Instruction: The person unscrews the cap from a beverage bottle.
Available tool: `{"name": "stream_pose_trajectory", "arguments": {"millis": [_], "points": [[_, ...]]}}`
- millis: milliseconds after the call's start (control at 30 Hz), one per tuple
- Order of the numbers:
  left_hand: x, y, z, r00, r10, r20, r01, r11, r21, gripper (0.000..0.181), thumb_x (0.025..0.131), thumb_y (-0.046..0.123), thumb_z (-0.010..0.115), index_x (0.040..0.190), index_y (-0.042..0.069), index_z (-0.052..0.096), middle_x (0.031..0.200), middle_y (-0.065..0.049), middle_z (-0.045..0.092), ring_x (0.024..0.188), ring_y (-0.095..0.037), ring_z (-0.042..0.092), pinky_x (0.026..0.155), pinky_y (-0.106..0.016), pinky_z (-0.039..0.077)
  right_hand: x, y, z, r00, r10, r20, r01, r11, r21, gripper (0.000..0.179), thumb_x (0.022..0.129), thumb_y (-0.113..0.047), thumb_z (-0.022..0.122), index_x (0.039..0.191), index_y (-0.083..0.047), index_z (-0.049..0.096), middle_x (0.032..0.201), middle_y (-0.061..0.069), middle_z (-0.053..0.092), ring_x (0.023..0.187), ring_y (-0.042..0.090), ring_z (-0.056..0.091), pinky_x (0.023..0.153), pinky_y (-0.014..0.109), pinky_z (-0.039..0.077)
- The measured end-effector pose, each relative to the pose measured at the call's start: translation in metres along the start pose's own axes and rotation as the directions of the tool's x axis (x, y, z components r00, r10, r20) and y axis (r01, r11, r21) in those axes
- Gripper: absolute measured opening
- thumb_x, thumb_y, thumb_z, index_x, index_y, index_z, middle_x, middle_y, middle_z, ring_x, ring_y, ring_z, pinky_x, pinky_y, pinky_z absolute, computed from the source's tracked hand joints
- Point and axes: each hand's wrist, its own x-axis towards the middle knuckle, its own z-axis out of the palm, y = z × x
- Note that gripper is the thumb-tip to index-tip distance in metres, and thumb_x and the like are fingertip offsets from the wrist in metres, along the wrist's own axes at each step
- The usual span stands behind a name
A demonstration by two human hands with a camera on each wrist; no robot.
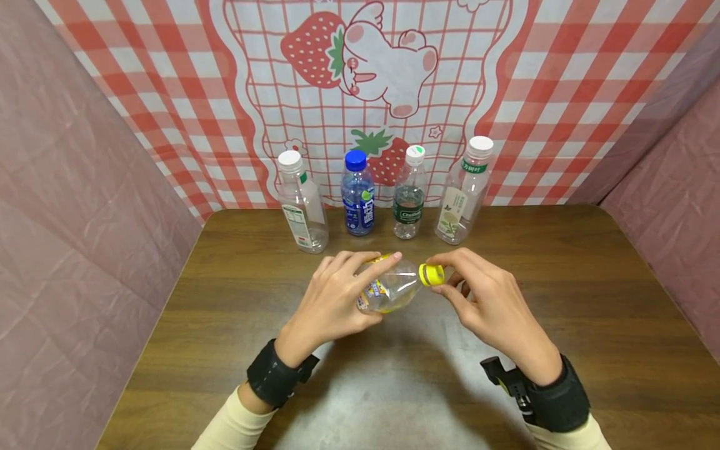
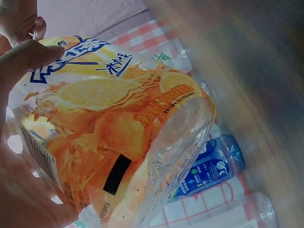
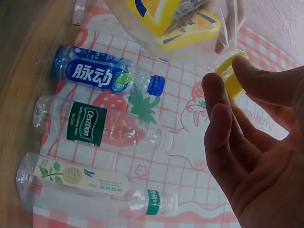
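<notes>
Above the table, a clear plastic bottle [image 1: 400,289] is held tilted on its side, neck toward the right. My left hand [image 1: 329,300] grips its body, fingers over the top and thumb on the near side. The left wrist view shows its orange label [image 2: 102,114] with lemon slices and ice. At the neck, my right hand [image 1: 497,306] pinches the yellow cap [image 1: 432,275] between thumb and fingers. In the right wrist view the thumb partly covers the cap [image 3: 232,84]; I cannot tell whether it is loose on the neck.
Along the table's back edge stand a white-capped clear bottle [image 1: 308,212], a blue-labelled bottle [image 1: 359,200], a green-labelled bottle [image 1: 409,209] and a tall white-capped bottle [image 1: 462,200]. Behind them hangs a red-and-white checked cloth [image 1: 562,94]. The wooden table [image 1: 590,300] extends to both sides.
</notes>
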Motion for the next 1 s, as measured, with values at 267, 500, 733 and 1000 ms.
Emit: {"name": "stream_pose_trajectory", "arguments": {"millis": [267,500,733,1000], "points": [[0.0007,0.0006,0.0,1.0,0.007,-0.003,-0.007,1.0,-0.009,0.102,0.056,0.049,0.079,0.148,0.034,0.038,0.127,-0.002,0.053,0.105,-0.021,0.049,0.075,-0.034,0.038,0.0013,-0.0024,0.0006,0.998,0.031,-0.061,-0.03,0.999,0.016,0.039,0.077,-0.024,0.076,0.113,-0.013,0.064,0.095,-0.01,0.062,0.068,-0.001,0.055,0.052,0.021,0.047],[0.0013,0.003,0.0,1.0,0.022,-0.008,-0.022,1.0,-0.01,0.101,0.056,0.049,0.079,0.147,0.033,0.039,0.127,-0.003,0.053,0.106,-0.023,0.049,0.075,-0.035,0.038,-0.001,-0.0054,0.0003,0.958,0.28,-0.056,-0.284,0.953,-0.1,0.021,0.094,-0.038,0.056,0.084,-0.021,0.062,0.064,-0.018,0.055,0.052,0.001,0.048,0.047,0.029,0.038],[0.0004,0.0053,0.0018,0.999,0.031,0.017,-0.031,1.0,-0.003,0.102,0.056,0.05,0.08,0.148,0.034,0.038,0.128,-0.004,0.053,0.107,-0.024,0.048,0.077,-0.037,0.038,-0.0008,-0.0058,0.0025,0.955,0.295,0.018,-0.294,0.953,-0.072,0.028,0.091,-0.042,0.058,0.074,-0.02,0.059,0.054,-0.016,0.048,0.045,0.002,0.043,0.042,0.026,0.035],[0.0004,0.0044,0.0023,0.999,0.02,0.033,-0.02,1.0,0.014,0.102,0.058,0.052,0.079,0.148,0.033,0.037,0.128,-0.004,0.053,0.107,-0.024,0.048,0.077,-0.036,0.038,-0.0002,-0.0007,-0.0009,0.994,0.105,0.016,-0.105,0.994,0.024,0.021,0.083,-0.024,0.072,0.098,-0.011,0.067,0.079,-0.012,0.057,0.063,0.0,0.051,0.052,0.02,0.045]]}}
